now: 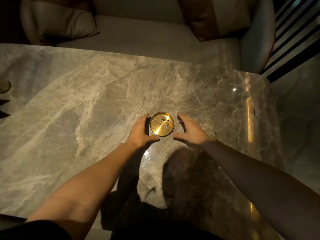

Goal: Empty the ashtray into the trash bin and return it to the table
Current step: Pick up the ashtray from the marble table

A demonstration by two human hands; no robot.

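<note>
A round golden ashtray point(161, 124) sits on the marble table point(86, 104), holding ash and a cigarette butt. My left hand point(139, 131) curves around its left side, fingers spread, very close to the rim; I cannot tell whether it touches. My right hand point(189, 129) is cupped on the right side, a small gap away from the ashtray. Both hands hold nothing. No trash bin is in view.
A grey sofa point(138, 32) with cushions point(65, 23) stands beyond the table's far edge. Dark vertical slats point(294, 40) run at the far right. A small dark object point(5, 86) sits at the table's left edge. The table's right edge lies near a glossy floor.
</note>
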